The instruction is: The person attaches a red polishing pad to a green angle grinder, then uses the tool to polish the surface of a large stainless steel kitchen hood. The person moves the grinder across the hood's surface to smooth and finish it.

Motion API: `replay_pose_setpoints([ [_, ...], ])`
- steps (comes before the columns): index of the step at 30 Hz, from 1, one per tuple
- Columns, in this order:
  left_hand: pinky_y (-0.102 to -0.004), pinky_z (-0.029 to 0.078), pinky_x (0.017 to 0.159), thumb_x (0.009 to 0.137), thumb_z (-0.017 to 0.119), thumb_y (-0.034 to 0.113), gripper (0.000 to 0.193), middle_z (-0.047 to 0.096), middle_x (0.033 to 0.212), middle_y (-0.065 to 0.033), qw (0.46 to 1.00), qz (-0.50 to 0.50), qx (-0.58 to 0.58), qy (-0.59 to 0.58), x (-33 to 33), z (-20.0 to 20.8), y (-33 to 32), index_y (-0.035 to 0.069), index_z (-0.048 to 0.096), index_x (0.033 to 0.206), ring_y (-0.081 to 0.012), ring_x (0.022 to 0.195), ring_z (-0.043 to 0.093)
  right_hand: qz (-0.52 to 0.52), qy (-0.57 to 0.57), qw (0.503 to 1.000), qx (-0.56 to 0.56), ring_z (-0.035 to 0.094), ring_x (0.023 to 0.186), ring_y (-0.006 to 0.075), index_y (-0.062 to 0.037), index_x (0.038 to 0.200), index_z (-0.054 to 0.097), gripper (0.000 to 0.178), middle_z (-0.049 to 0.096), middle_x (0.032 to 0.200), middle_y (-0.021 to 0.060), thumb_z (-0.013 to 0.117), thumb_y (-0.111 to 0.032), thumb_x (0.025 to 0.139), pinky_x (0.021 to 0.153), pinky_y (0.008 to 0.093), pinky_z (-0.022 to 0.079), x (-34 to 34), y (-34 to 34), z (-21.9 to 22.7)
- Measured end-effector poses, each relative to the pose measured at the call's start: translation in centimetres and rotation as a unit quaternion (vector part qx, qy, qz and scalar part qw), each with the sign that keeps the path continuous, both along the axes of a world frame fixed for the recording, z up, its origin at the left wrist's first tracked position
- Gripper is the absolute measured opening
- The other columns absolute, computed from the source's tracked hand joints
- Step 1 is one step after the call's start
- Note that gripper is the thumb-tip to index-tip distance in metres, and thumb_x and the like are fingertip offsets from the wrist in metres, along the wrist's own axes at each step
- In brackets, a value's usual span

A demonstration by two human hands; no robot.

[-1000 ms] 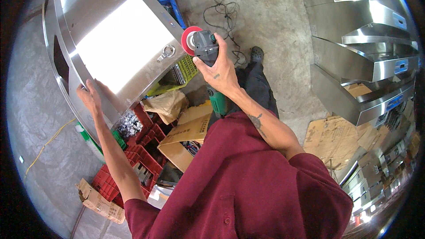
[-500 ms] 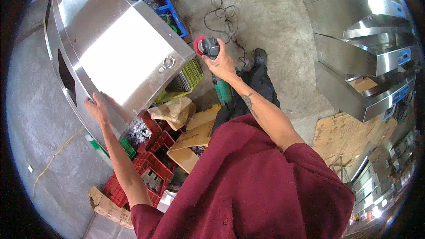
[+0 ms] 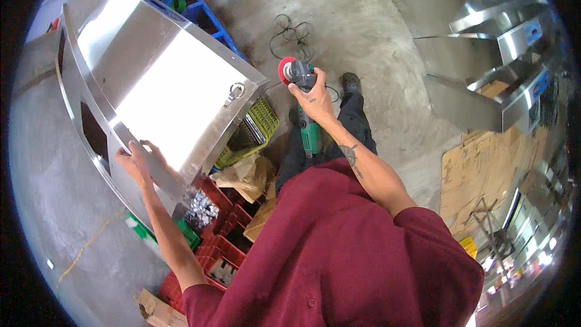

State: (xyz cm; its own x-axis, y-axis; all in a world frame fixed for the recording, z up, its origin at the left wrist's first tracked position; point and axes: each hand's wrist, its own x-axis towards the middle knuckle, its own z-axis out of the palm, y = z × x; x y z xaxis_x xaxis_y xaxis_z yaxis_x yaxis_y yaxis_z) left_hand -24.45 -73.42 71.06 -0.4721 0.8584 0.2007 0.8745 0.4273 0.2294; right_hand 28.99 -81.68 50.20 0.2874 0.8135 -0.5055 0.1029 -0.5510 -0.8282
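A large stainless-steel hood point(image 3: 175, 79) with a curved edge lies at my left. My left hand point(image 3: 137, 161) grips the raised lip along its near-left side, thumb and fingers on the thin metal. In my right hand point(image 3: 316, 98) is an angle grinder point(image 3: 308, 130), held at its dark head, the green body hanging down toward my legs. Its red disc point(image 3: 286, 71) faces the hood's right corner and stays apart from it. A round metal latch or ring point(image 3: 236, 92) sits on the hood near that corner.
Under and beside the hood stand a yellow-green crate point(image 3: 261, 122), a blue bin point(image 3: 209, 18), and red crates point(image 3: 218, 197) with small metal parts point(image 3: 203, 209). A black cord point(image 3: 292, 36) loops on the floor. More steel hoods point(image 3: 466, 79) stand at the right, near flattened cardboard point(image 3: 472, 172).
My right hand has drawn the grinder a little right, farther from the hood's corner. My left hand has shifted slightly along the lip. The whole view has turned a bit.
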Motion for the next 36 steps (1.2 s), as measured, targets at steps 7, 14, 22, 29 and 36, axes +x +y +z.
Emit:
replay_pose_setpoints([
  [7,-0.0495,0.049,0.104,0.096,0.071,0.049,0.073,0.065,0.126,-0.0306,1.000,-0.017,0.020,0.014,-8.3,-1.6,11.1,-0.012,0.054,0.134,-0.0417,0.114,0.066,-0.138,0.023,0.989,0.048,0.075,0.110,0.0460,-0.0028,0.158,0.028,0.098,0.073,0.121,0.0334,0.080,-0.055,0.095,0.097,0.0503,0.057,-6.1,-4.1,2.0],
  [14,-0.0468,0.051,0.105,0.089,0.079,0.047,0.076,0.068,0.126,-0.0315,0.999,-0.034,0.024,-0.019,-10.8,-2.0,16.2,-0.015,0.059,0.129,-0.0410,0.115,0.069,-0.219,0.032,0.974,0.037,0.074,0.115,0.0425,-0.0006,0.161,0.024,0.104,0.071,0.128,0.0333,0.082,-0.054,0.094,0.101,0.0472,0.056,-9.7,-4.8,4.2],
  [22,-0.0480,0.052,0.104,0.089,0.077,0.042,0.075,0.066,0.125,-0.0317,0.997,-0.028,0.035,-0.063,-9.9,-1.4,16.6,-0.016,0.054,0.130,-0.0405,0.114,0.068,-0.266,0.084,0.956,0.094,0.076,0.109,0.0417,0.0006,0.161,0.024,0.102,0.074,0.122,0.0307,0.083,-0.051,0.095,0.098,0.0466,0.058,-11.0,-5.1,4.1],
  [29,-0.0471,0.052,0.104,0.088,0.077,0.045,0.078,0.066,0.125,-0.0317,0.996,-0.041,0.007,-0.078,-8.7,-0.3,16.4,-0.016,0.054,0.131,-0.0393,0.116,0.068,-0.251,0.106,0.958,0.093,0.078,0.104,0.0427,0.0002,0.161,0.024,0.099,0.074,0.120,0.0323,0.081,-0.049,0.097,0.092,0.0487,0.060,-10.7,-4.7,3.6],
  [36,-0.0481,0.052,0.105,0.089,0.077,0.045,0.078,0.065,0.128,-0.0321,0.999,-0.026,0.002,-0.042,-8.8,-0.5,16.2,-0.016,0.054,0.132,-0.0404,0.117,0.068,-0.250,0.088,0.957,0.114,0.078,0.104,0.0401,0.0023,0.160,0.024,0.099,0.074,0.118,0.0317,0.081,-0.048,0.097,0.092,0.0459,0.060,-10.7,-4.8,4.9],
])
